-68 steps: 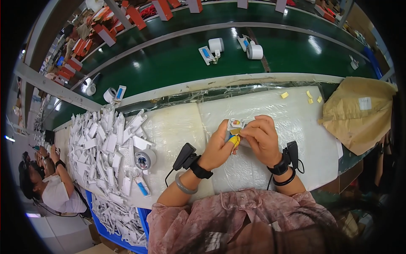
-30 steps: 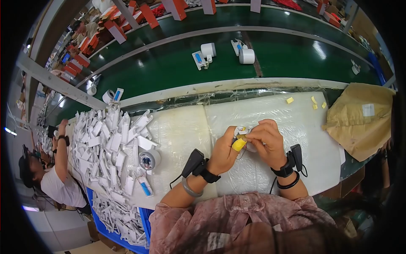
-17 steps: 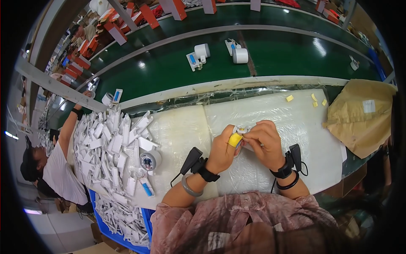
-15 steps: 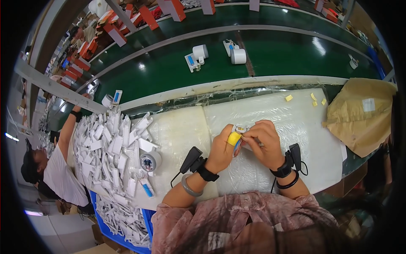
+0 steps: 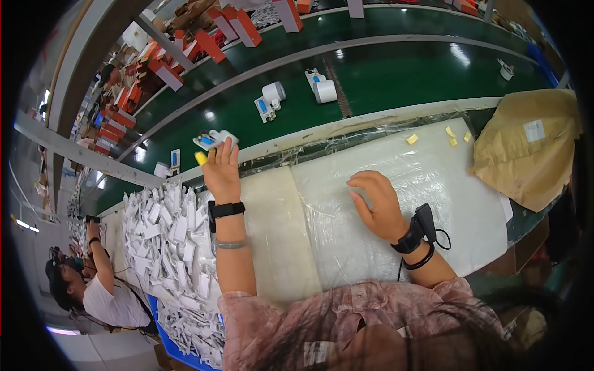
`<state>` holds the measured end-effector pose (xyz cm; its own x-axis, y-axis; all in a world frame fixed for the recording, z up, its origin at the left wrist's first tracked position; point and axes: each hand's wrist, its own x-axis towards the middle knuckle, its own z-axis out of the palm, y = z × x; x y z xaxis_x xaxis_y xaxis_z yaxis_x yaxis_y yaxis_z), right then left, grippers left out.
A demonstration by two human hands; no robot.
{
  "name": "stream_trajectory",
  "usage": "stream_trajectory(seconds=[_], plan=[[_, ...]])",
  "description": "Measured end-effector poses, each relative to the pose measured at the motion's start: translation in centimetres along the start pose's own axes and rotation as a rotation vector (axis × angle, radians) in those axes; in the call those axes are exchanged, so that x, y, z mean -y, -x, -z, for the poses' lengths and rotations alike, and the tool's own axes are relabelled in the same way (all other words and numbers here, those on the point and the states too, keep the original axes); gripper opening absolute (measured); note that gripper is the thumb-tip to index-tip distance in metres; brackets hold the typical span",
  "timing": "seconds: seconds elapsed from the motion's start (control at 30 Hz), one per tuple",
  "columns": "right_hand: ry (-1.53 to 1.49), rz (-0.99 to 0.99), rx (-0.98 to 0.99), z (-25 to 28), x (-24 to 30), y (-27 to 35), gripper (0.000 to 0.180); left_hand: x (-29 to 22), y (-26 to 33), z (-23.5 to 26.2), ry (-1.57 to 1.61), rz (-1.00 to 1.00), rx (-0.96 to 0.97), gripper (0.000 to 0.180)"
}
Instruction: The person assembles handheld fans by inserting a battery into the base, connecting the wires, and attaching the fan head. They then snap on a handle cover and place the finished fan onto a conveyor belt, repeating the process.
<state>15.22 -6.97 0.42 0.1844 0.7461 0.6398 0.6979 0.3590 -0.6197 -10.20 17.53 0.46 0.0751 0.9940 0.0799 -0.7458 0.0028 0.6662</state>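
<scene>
The left hand point(image 5: 221, 171) stretches out over the green conveyor belt point(image 5: 396, 74), its fingertips on a small white-and-blue packet point(image 5: 213, 139) lying just ahead of them, a yellow cot on one finger; whether they pinch it I cannot tell; the right hand point(image 5: 376, 203) rests released, empty, on the white foam pad point(image 5: 433, 179); loose white packets point(image 5: 167, 241) pile beside the left wrist.
</scene>
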Motion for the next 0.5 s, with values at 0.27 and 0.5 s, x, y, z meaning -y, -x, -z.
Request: stream_trajectory(seconds=[0.27,0.5], plan=[[-0.046,0.0,0.073,-0.6,0.0,-0.1,0.018,7.6,-6.3,2.6,-1.514,-0.41,0.251,0.044],[-0.038,-0.044,0.065,0.2,-0.4,0.3,0.018,11.7,-6.4,-1.6,-1.941,-0.485,0.012,0.047]])
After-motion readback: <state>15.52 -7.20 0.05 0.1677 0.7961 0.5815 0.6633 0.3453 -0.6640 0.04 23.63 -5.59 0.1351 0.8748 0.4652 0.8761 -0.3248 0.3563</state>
